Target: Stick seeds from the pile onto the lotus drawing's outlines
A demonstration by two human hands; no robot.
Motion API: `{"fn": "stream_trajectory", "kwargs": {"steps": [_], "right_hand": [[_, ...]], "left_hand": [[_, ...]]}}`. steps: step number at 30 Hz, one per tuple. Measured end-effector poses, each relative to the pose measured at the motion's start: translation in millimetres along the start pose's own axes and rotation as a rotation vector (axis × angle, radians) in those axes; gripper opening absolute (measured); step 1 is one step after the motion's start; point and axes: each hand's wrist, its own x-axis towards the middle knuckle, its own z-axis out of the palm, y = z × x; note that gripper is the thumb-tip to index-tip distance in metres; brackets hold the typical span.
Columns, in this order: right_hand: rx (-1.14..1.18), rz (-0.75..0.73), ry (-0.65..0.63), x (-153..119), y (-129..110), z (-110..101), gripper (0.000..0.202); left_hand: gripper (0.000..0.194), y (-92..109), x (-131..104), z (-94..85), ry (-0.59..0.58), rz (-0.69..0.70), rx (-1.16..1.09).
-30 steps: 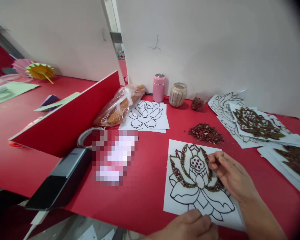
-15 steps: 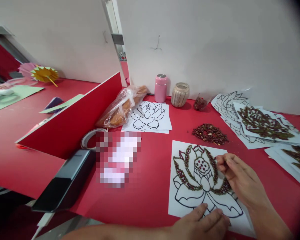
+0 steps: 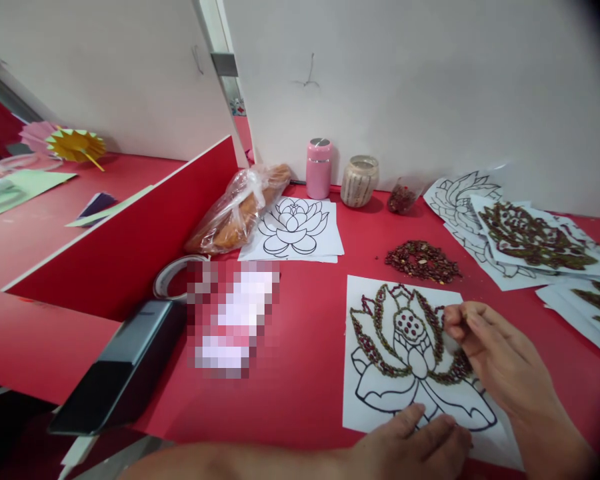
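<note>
A lotus line drawing on white paper (image 3: 380, 397) lies on the red table, its upper petals lined with small green and dark red beans or seeds. My left hand (image 3: 413, 443) rests on the lower edge of this sheet, fingers spread. Over the right side of the drawing is my right hand (image 3: 490, 340), thumb and fingertips pinched together beside an upper right petal; anything between them is too small to make out. Just behind the sheet sits a loose pile of dark red seeds (image 3: 423, 261).
Bean-covered drawings (image 3: 540, 240) overlap at the right. A pink flask (image 3: 319, 170), a jar (image 3: 359, 182) and a small bag (image 3: 401, 198) stand at the back. Leftward are bagged bread (image 3: 240, 210), a tape roll (image 3: 180, 277), a black device (image 3: 115, 367) and a red divider (image 3: 145, 233).
The camera view has shifted slightly. Both hands keep nearly the same places on and over the drawing, the right one still pinched.
</note>
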Motion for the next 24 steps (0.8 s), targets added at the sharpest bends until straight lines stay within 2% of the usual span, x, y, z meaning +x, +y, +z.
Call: {"fn": "stream_trajectory", "kwargs": {"steps": [5,7,10,14,19,24], "right_hand": [[-0.009,-0.007,0.002,-1,0,2,0.015],[-0.031,-0.015,-0.024,-1,-2,4,0.014],[-0.130,-0.049,-0.093,-1,-7,5,0.015],[-0.370,-0.119,-0.163,0,-10,-1,0.021],[-0.654,-0.205,-0.152,-1,-3,-9,0.021],[-0.907,-0.412,-0.187,-1,-1,-8,0.014]], "left_hand": [[0.028,-7,3,-15.7,0.101,-0.006,0.052],[0.029,-10,5,-22.2,0.081,0.019,0.038],[0.031,-16,7,-28.9,-0.014,0.040,-0.044],[0.032,-23,8,-32.0,-0.016,0.136,-0.106],[0.036,-24,9,-32.3,0.069,0.053,-0.174],[0.038,-27,11,-29.6,0.078,-0.042,-0.253]]}}
